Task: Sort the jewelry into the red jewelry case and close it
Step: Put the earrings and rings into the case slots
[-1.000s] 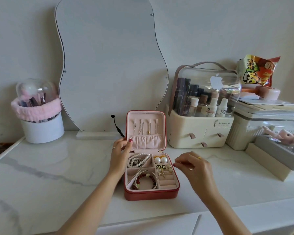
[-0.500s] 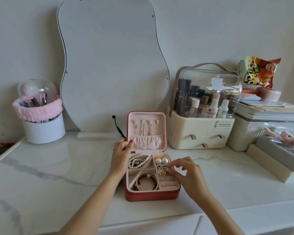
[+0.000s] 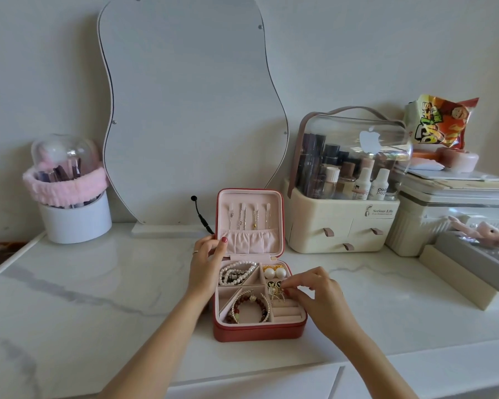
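The red jewelry case (image 3: 258,332) lies open on the marble counter, its lid (image 3: 249,220) upright with several chains hung inside. The pink tray holds a pearl necklace (image 3: 236,272), two pearl earrings (image 3: 274,272), black-and-gold earrings (image 3: 274,284) and a beaded bracelet (image 3: 249,308). My left hand (image 3: 206,267) rests against the case's left side, thumb at the lid's lower corner. My right hand (image 3: 317,298) reaches over the right compartments, fingertips pinched on a small gold piece of jewelry (image 3: 281,292) above the ring rolls; I cannot tell what it is.
A wavy mirror (image 3: 190,110) leans on the wall behind the case, a black cable (image 3: 200,214) beside it. A cream cosmetics organizer (image 3: 343,203) stands right of the case, boxes (image 3: 455,220) and a snack bag (image 3: 441,122) farther right. A white brush holder (image 3: 72,208) sits far left.
My right hand has moved left from the counter beside the case to over its right compartments, fingertips now inside the tray. My left hand has stayed at the case's left side.
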